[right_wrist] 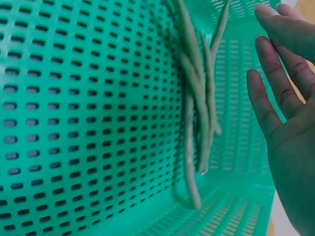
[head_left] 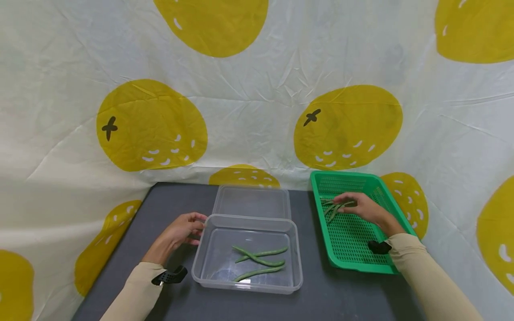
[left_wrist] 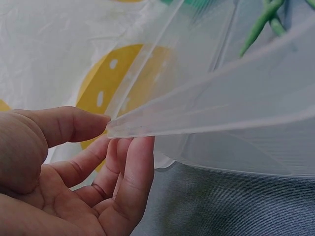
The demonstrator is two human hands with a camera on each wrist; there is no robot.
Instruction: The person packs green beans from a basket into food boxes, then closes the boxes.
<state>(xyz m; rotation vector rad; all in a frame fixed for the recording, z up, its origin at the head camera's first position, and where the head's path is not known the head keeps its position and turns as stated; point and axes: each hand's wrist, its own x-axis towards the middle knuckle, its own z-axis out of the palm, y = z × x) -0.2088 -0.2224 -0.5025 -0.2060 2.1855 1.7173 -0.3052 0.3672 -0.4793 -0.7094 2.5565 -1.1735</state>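
My left hand (head_left: 182,232) pinches the left rim of a clear plastic container (head_left: 249,286) between thumb and fingers. The left wrist view shows that rim's corner (left_wrist: 130,129) between the fingertips. On the container's floor lie 3 green beans (head_left: 260,272), two of them crossing. Over on the right, my right hand (head_left: 362,208) hovers inside a green perforated basket (head_left: 349,249). Its fingers (right_wrist: 275,81) are loosely extended and hold nothing in the right wrist view. Several green beans (right_wrist: 201,98) lie bunched along the basket's side, apart from those fingers.
A clear flat lid (head_left: 253,200) lies behind the container on the dark grey table (head_left: 180,196). A white cloth with yellow fruit prints (head_left: 249,125) hangs right behind the table and along its sides. Dark bands (head_left: 170,275) circle both wrists.
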